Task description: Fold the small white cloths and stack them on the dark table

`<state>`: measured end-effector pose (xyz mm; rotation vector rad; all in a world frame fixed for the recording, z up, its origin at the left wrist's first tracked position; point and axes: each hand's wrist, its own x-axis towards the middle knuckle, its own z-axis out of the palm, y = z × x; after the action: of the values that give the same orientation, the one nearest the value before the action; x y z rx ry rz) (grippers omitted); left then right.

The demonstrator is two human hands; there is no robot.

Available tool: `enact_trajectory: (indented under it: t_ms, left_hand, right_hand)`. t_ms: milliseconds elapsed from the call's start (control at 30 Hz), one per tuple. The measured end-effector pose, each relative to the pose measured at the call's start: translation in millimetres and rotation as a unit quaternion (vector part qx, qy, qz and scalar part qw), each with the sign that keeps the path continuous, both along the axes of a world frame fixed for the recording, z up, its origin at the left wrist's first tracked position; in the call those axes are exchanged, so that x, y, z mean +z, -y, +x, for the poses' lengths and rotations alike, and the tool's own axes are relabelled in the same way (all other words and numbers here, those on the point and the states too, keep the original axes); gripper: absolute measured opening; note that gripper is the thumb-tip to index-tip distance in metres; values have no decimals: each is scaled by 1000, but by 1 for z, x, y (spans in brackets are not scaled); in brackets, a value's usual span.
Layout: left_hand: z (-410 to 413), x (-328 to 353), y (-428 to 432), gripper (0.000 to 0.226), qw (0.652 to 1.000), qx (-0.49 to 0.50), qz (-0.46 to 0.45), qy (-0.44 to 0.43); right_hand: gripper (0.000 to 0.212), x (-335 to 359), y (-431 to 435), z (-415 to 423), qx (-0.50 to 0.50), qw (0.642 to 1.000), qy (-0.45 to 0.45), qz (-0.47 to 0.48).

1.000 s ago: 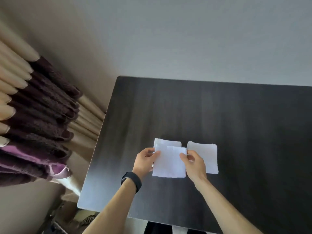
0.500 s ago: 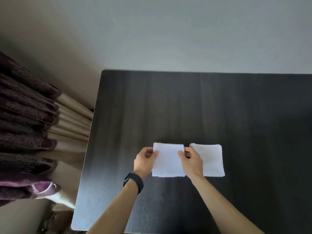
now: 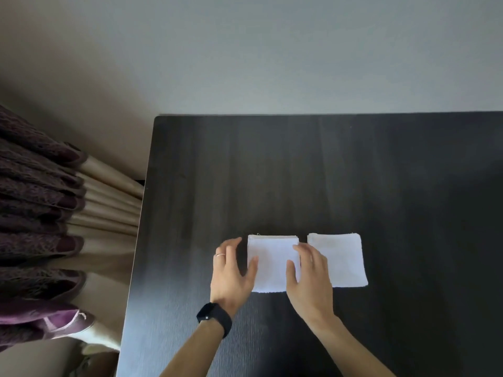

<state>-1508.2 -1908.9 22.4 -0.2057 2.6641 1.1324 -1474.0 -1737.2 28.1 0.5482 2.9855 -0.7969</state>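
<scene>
White cloth (image 3: 272, 263) now flat on table (image 3: 299, 172); left hand (image 3: 231, 277), right hand (image 3: 310, 280): grip newly slack, empty

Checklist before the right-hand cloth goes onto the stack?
1. Stack lies flat on the table: ok.
2. Layers flush at the stack's far edge: ok.
3. Left hand open, holding nothing: ok.
4. Right hand clear of the stack: not ok, it overlaps the stack's right edge.
5. Right cloth lies apart from the stack, uncovered: ok.
6. Right cloth already folded: cannot tell.
</scene>
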Motion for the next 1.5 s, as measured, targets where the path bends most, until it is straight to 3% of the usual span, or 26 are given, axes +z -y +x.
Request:
enact_trajectory:
  t_ms: [100,200,667,967,1067,1233,1367,1500]
  left_hand:
    - [3,-16,3,70,960,-192,-155,-133]
    - [-5,-26,3,78,928,-272,-226,-119]
    - [-16,-38,5,85,908,-302,-281,-73]
    - [2,30,-38,76,906,-298,-293,-67]
    - [24,68,-96,73,893,-351,-267,-89]
    - [100,145,-255,70,858,-457,-171,-161]
    - [207,214,-394,68,792,-543,-97,-263]
    - [336,279,-522,70,705,-621,-7,-342]
  right_hand:
    - [54,-15,4,7,113,984,6,135]
    - [63,-34,3,0,135,972,54,185]
    - [70,-48,-2,2,139,970,71,186]
    - [68,43,-77,57,11,995,-2,103]
    - [65,86,-137,111,-65,995,-16,80]
    - [63,158,-254,243,-202,971,-50,121]
    - [66,211,-337,377,-324,926,-82,174]
    - [55,261,-398,525,-437,853,-143,246]
